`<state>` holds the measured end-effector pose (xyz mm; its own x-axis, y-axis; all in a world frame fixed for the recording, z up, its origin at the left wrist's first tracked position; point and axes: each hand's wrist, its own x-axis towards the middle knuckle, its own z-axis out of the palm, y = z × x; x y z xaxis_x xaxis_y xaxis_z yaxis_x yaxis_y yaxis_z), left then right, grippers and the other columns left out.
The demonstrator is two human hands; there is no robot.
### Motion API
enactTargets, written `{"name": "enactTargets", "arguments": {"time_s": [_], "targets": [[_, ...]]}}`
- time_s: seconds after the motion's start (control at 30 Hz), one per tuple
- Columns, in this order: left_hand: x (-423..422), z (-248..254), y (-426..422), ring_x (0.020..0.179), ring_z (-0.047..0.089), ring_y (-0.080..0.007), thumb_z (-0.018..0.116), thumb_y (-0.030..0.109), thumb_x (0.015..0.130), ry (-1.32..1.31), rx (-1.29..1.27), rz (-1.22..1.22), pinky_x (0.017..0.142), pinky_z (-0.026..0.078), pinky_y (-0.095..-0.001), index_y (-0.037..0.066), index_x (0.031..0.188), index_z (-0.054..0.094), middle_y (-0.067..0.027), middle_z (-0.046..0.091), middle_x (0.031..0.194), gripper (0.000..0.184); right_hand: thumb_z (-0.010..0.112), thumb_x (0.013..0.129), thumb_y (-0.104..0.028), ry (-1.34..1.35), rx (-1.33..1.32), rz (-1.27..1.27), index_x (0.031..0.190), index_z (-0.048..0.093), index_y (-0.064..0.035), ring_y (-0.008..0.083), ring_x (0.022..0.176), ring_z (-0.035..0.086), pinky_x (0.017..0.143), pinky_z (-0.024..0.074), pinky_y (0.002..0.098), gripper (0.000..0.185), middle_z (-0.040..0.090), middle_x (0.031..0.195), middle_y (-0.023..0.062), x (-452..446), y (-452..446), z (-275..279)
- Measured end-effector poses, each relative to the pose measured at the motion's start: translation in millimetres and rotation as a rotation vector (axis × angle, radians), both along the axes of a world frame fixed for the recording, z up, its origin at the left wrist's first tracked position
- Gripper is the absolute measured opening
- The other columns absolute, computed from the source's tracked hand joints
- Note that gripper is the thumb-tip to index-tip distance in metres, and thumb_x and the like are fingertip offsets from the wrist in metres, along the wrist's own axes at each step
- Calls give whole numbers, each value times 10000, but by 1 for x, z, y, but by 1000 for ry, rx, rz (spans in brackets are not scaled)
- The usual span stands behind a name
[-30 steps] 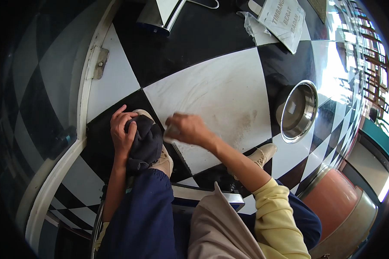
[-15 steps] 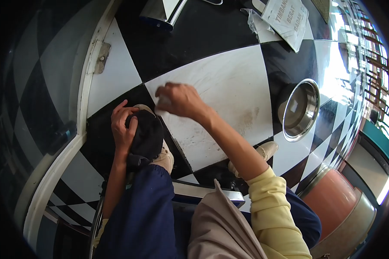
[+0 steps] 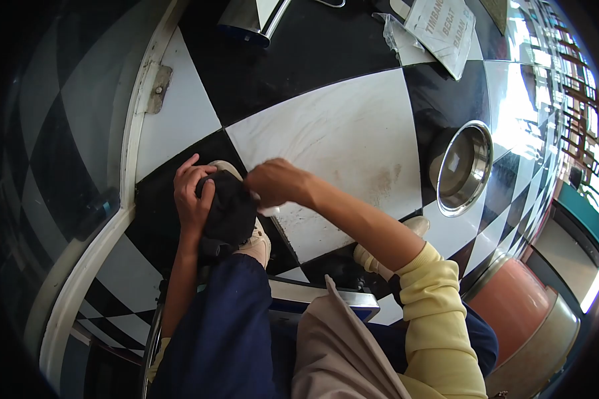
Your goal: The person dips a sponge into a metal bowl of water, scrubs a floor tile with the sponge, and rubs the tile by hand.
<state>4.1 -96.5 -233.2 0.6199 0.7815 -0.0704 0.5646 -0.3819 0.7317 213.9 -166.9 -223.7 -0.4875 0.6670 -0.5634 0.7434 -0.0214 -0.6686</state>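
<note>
My left hand (image 3: 194, 193) grips a black fabric item (image 3: 229, 214) from its left side, with the thumb across its edge. The item's exact kind is not clear; it sits above my cream shoe (image 3: 258, 245), covering part of it. My right hand (image 3: 277, 183) is closed at the right side of the black item, seemingly touching it. A small white thing (image 3: 269, 211) pokes out below the right fingers, mostly hidden by them and too small to name.
A steel basin (image 3: 475, 193) holding liquid stands to the right on the checkered floor. Ahead lie a white sign board (image 3: 442, 33) and a metal container (image 3: 249, 26). A white door frame (image 3: 128, 166) runs along the left; an orange-and-cream tub (image 3: 512, 306) stands at lower right.
My right hand has come down and toward me, from above the white tile to the black item's right side. My left hand keeps its grip, nearly unmoved.
</note>
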Motion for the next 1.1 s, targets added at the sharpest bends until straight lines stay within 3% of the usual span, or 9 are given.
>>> {"name": "enactTargets", "arguments": {"time_s": [0.17,0.3,0.47,0.63,0.7,0.8,0.9,0.93,1.1], "targets": [[-2,1,-3,1220,545,-299,571,85,800,-5,-21,6,1060,374,-427,27,784,600,-64,703,975,67,793,720,-293,72,78,-354,1010,696,-138,312,895,684,772,524,427,343,698,938,100,30,-2,1],[1,1,0,1221,544,-301,566,80,801,-3,-4,-10,1060,374,-428,29,777,592,-65,704,979,63,813,716,-259,98,10,-196,1212,536,-113,374,934,672,772,516,461,587,698,906,165,3,-27,2],[-3,0,-3,1222,542,-305,566,82,800,10,-17,-6,1055,376,-430,31,775,589,-65,704,978,61,833,708,-293,168,92,-590,1216,447,-107,395,826,668,749,508,461,664,679,811,176,24,-25,-4],[2,2,-1,1223,538,-309,564,81,797,8,2,-5,1053,379,-434,30,777,591,-66,702,975,61,813,724,-295,119,63,-332,1178,466,-98,401,836,676,722,521,474,605,683,819,180,-10,-37,-3],[1,2,0,1222,537,-311,562,82,799,0,-13,-4,1052,380,-435,30,775,592,-67,702,975,64,805,730,-314,62,-32,-387,1181,457,-94,402,834,674,724,520,474,610,684,813,178,-4,-30,-4],[-2,2,-3,1223,535,-313,558,81,803,3,-37,3,1051,380,-437,29,781,597,-68,702,975,69,803,725,-315,113,139,-630,1191,437,-88,402,822,673,729,518,481,635,680,802,188,12,-21,-2],[2,3,-1,1223,535,-314,557,79,804,-1,-15,0,1052,379,-437,26,793,607,-69,703,976,74,809,714,-329,6,51,-410,1188,443,-84,401,815,675,722,520,477,646,678,799,195,-11,-30,-4],[2,2,-1,1223,535,-315,558,78,804,3,-6,0,1053,379,-437,25,798,611,-69,703,977,75,757,752,-298,69,131,-342,1120,462,-49,393,764,685,655,531,479,533,679,756,189,-14,-36,-5],[-1,3,-4,1224,535,-314,559,74,805,17,-33,9,1058,374,-435,25,793,607,-71,703,979,69,776,753,-345,61,147,-627,1155,460,-77,399,794,679,721,521,466,577,676,764,185,14,-21,2]]}}
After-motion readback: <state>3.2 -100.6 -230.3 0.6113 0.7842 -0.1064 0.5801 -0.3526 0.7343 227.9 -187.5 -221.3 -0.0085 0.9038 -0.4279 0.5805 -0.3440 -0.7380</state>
